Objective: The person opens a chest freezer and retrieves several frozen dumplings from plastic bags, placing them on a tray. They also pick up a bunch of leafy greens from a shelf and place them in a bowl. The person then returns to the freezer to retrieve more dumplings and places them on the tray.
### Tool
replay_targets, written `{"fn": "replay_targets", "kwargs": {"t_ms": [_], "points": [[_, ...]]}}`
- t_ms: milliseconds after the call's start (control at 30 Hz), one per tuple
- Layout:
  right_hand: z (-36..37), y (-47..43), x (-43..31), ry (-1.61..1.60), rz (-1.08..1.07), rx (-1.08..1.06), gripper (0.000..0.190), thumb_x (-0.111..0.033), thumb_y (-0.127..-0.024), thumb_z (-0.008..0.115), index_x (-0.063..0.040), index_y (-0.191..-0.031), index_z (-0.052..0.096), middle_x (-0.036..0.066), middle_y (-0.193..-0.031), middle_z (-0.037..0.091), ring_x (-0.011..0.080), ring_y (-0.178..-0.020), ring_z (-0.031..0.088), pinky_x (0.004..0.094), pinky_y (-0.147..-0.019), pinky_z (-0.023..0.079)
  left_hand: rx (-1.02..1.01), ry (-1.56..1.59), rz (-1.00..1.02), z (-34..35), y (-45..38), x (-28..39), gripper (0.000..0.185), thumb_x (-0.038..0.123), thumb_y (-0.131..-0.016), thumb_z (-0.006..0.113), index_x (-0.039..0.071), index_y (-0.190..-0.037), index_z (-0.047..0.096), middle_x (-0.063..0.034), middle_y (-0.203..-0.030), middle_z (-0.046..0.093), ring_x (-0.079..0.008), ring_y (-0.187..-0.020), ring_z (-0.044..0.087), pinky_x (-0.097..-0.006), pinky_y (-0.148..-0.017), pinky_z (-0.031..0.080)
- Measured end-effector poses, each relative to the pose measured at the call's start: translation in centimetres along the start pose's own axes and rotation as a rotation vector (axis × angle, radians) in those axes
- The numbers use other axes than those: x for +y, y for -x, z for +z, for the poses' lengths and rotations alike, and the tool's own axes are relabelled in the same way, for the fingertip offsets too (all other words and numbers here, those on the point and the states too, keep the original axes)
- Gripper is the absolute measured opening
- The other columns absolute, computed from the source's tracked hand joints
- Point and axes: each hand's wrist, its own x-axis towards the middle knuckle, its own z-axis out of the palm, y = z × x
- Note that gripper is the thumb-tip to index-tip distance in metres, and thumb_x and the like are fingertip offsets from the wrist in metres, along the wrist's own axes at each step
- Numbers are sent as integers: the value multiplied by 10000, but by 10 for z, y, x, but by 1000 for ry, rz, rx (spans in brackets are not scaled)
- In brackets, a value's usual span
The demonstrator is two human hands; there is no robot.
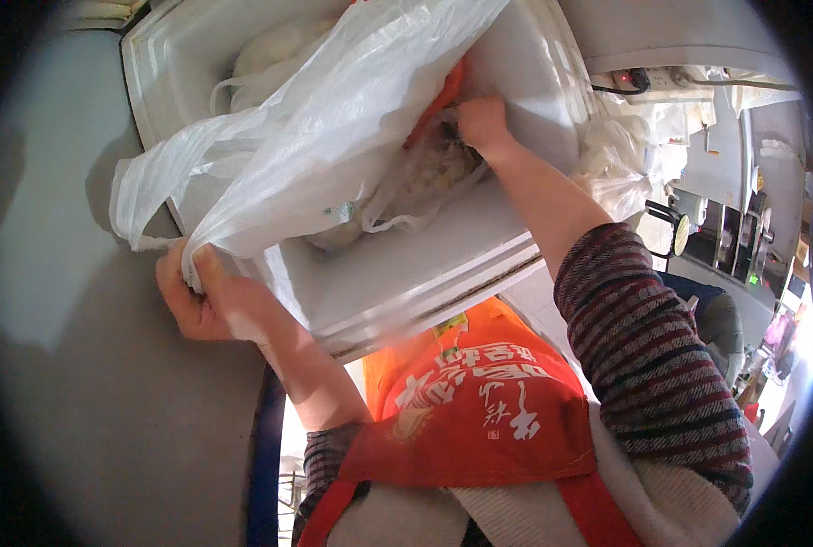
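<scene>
My left hand (211, 294) pinches the edge of a white plastic bag (290, 157) near its handle loops, outside the front left corner of an open chest freezer (413, 273). The bag stretches up and across the freezer opening. Inside the freezer, my right hand (483, 122) is closed at the top of a clear plastic bag (433, 167) with mixed, lumpy contents; its fingertips are partly hidden. A red strip (440, 102) runs beside that hand, partly under the white bag. Another bag with pale contents (334, 236) shows low in the freezer.
At the back left of the freezer lies a bulky pale bag (276, 51). A grey panel (139, 369) borders the left side. To the right are a power strip (659, 83) with a plugged-in cord, clear plastic bags (618, 157), and a cluttered kitchen counter (734, 273).
</scene>
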Motion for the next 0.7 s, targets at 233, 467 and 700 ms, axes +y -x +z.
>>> {"fn": "replay_targets", "kwargs": {"t_ms": [233, 467, 700], "points": [[-78, 93, -19, -550, 152, -319, 386, -373, -953, 551, -32, -917, 730, 204, -966, 713, 360, -937, 682, 501, -846, 506, -73, 19, 51, 0, -4, 2, 65, 25, -857, 675, -22, -900, 661, -55, -854, 641, -173, -793, 574, -319, -771, 480], [-97, 175, -65, -395, -190, -320, 225, -200, -903, 644, 8, -986, 624, 219, -927, 700, 405, -891, 681, 498, -807, 537, -93, 65, 28, -2, 0, 0, 130, 38, -909, 649, -65, -989, 659, -75, -969, 639, -178, -903, 558, -329, -866, 470], [-97, 178, -75, -589, -147, -173, 270, -174, -879, 674, 33, -1040, 608, 239, -1025, 690, 427, -1000, 659, 502, -875, 520, -7, 61, -32, 10, 1, 5, 125, 57, -902, 624, -61, -929, 653, -72, -916, 608, -181, -843, 542, -327, -821, 469]]}}
